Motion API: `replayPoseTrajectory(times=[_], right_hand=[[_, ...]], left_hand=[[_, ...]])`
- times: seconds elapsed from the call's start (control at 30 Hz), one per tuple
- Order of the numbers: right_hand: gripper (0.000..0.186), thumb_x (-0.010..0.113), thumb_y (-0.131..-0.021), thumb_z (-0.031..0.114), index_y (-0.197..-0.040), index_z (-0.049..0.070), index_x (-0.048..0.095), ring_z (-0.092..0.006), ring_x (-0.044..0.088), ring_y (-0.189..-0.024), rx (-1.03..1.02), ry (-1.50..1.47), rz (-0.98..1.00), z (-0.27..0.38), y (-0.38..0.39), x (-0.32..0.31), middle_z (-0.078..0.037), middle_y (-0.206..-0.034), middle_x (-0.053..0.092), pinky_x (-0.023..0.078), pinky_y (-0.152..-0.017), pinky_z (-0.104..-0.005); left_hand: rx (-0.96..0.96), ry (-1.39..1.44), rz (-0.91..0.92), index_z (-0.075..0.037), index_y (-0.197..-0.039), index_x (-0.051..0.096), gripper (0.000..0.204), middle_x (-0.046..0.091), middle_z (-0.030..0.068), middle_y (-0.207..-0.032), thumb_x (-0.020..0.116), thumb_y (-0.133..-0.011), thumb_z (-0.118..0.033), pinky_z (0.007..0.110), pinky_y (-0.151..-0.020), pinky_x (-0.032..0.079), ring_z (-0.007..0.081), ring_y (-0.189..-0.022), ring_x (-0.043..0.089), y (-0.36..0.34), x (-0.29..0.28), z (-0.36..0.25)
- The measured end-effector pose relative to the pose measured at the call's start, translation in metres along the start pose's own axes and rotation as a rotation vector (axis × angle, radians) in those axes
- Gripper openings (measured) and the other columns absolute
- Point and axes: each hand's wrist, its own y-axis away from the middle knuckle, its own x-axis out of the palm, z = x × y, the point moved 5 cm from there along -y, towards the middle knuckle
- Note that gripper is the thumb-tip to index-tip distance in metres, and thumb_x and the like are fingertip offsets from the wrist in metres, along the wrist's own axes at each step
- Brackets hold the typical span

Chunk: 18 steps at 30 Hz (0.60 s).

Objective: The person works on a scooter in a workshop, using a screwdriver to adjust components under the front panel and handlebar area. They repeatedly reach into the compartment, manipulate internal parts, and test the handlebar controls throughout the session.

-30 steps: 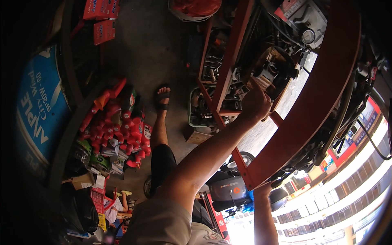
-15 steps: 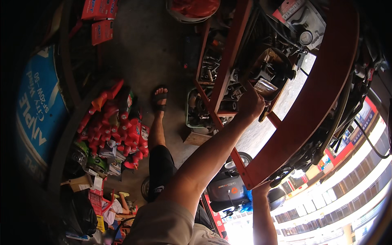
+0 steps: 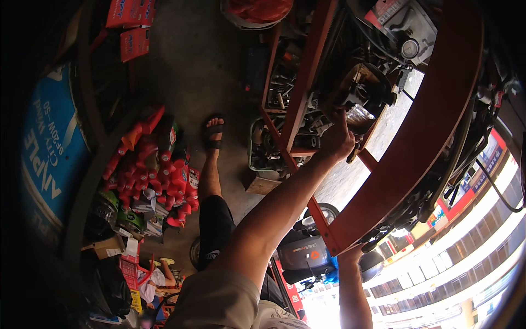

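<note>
My left hand [image 3: 341, 138] reaches across to a dark pan [image 3: 383, 82] on the red metal rack. Its index finger stretches into the pan, beside a silvery foil-like piece [image 3: 360, 116] and dark metal parts; the other fingers are in shadow. Nothing shows in this hand. Lower right, my right hand [image 3: 350, 255] is against the lower end of the curved red tabletop edge [image 3: 405, 164], its fingers hidden behind it. A stick-like handle [image 3: 353, 155] juts from the pan near my left wrist.
Bins of loose metal parts [image 3: 266, 145] fill the rack's lower level. A gauge [image 3: 409, 49] lies by a grey case. Red bottles [image 3: 159, 175] are heaped on the floor at left. A grey scooter [image 3: 304, 255] stands beyond the rack, and a person [image 3: 156, 279] is at lower left.
My left hand has shifted slightly, its index finger now stretched further into the pan and more of the foil-like piece's surroundings dark. My right hand stays at the red edge.
</note>
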Motion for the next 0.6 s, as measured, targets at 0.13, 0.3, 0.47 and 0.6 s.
replayPoseTrajectory(times=[0.13,0.3,0.47,0.6], right_hand=[[0.056,0.052,-0.091,0.046,-0.135,0.011,0.044,-0.0219,0.051,-0.123,0.001,0.004,-0.087,-0.009,-0.007,-0.015,-0.008,-0.132,0.051,0.044,-0.103,-0.0378],[0.044,0.05,-0.089,0.039,-0.121,0.008,0.05,-0.0205,0.062,-0.098,-0.138,0.112,-0.136,0.011,0.003,0.026,-0.008,-0.111,0.059,0.055,-0.079,-0.0345],[0.032,0.049,-0.092,0.028,-0.114,0.005,0.053,-0.0225,0.067,-0.078,-0.199,0.14,-0.116,0.03,0.011,0.052,-0.009,-0.093,0.064,0.058,-0.067,-0.0346],[0.031,0.049,-0.094,0.024,-0.119,0.007,0.053,-0.0234,0.068,-0.084,-0.158,0.102,-0.233,0.022,0.011,0.036,-0.01,-0.099,0.066,0.057,-0.068,-0.0332]], left_hand=[[0.055,-0.055,-0.189,0.004,-0.144,0.019,0.069,0.04,0.0388,-0.13,0.051,-0.087,-0.018,0.046,-0.062,0.057,0.0429,-0.079,0.065,-0.002,-0.011,-0.01],[-0.024,-0.501,-0.058,0.01,-0.141,0.021,0.077,0.036,0.0382,-0.137,0.062,-0.084,-0.023,0.039,-0.059,0.058,0.0358,-0.083,0.068,-0.013,-0.009,-0.014],[-0.059,-0.785,0.038,0.011,-0.136,0.031,0.076,0.053,0.028,-0.126,0.069,-0.083,-0.029,0.038,-0.065,0.059,0.0303,-0.093,0.068,-0.016,-0.012,-0.031],[-0.019,-0.603,-0.058,0.002,-0.118,0.052,0.046,0.066,0.0182,-0.105,0.067,-0.084,-0.025,0.038,-0.061,0.058,0.0273,-0.089,0.069,-0.041,0.019,0.0]])
